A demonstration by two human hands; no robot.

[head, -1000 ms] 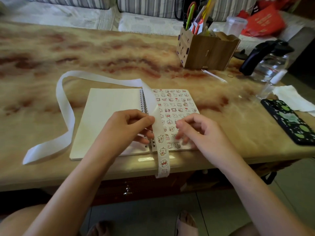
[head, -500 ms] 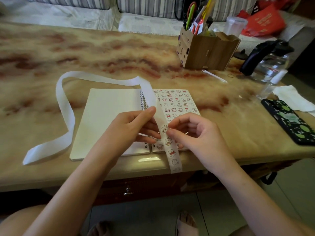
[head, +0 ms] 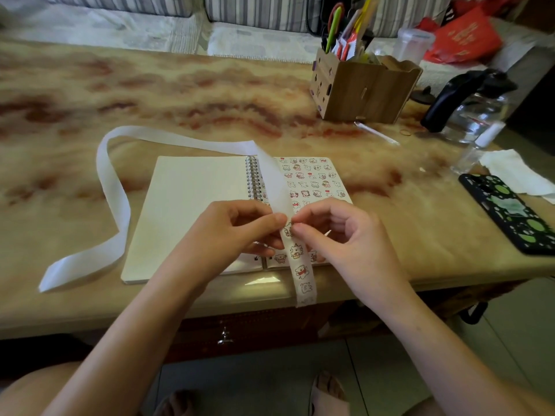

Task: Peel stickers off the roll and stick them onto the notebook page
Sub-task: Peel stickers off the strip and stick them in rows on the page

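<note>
1. One long white paper sticker strip printed with small cartoon animals (head: 301, 267) lies across the right page of the one open spiral-bound notebook with cream pages (head: 192, 205).
2. The strip's printed end hangs past the notebook's near edge and over the table edge. Three stickers show there below the hands, and one more sits at the pinch.
3. The strip's bare part runs out over the notebook's far edge, loops round its left side and ends near its near-left corner.
4. The left hand (head: 237, 232) pinches the strip's left edge above the notebook's lower spine.
5. The right hand (head: 339, 235) pinches at the strip's right edge, fingertips meeting the left hand's. Whether a sticker has lifted, I cannot tell.
6. The notebook's right page carries rows of stickers, too small to count; the left page is blank.
7. The notebook's near edge sits close to the near edge of the marbled tan-and-red table (head: 180, 94). Bare tabletop spreads beyond and left of the notebook.
8. Right of the notebook stand one wooden pen box (head: 366, 85), one glass jug with a black handle (head: 468, 106), one white tissue (head: 510, 169) and one black green-spotted phone (head: 510, 211).
</note>
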